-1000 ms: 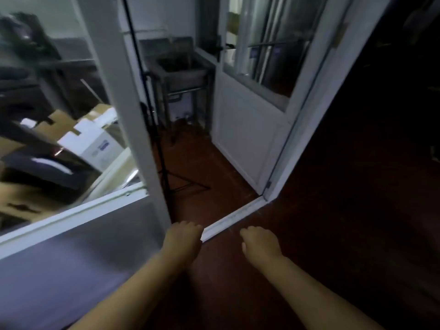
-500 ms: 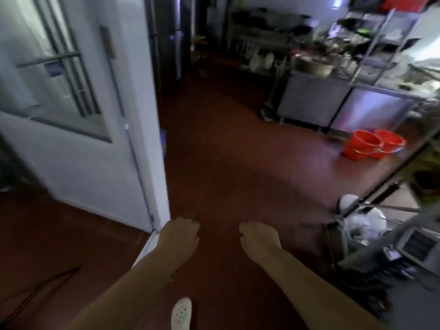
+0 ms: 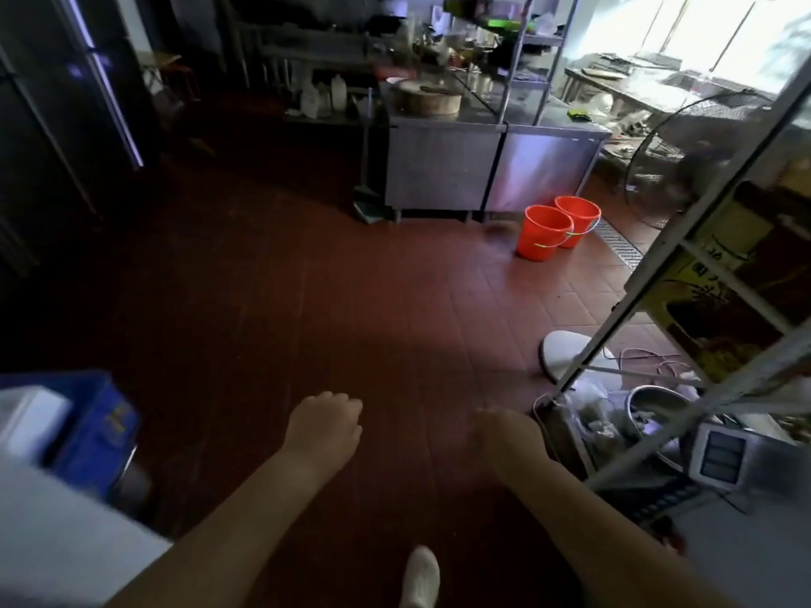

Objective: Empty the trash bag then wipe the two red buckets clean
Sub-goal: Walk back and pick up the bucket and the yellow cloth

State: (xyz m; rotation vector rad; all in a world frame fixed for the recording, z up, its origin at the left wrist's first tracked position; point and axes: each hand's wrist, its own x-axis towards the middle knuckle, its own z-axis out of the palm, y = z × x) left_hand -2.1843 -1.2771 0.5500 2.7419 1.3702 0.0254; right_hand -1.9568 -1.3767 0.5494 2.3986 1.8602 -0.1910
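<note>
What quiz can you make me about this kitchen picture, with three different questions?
1. True or false: the two round red plastic buckets stand on the red tiled floor.
2. The left hand holds: A) a cloth B) nothing C) a bucket.
3. Fill in: the buckets stand beside the steel ____.

Key: 1 true; 2 B; 3 counter. The right hand also holds nothing.

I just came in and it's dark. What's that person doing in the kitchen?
A person is in a kitchen with a red tiled floor. The left hand and right hand are held out in front, holding nothing. Two round red plastic buckets stand side by side ahead, beside a steel counter cabinet. Nobody is touching them.
</note>
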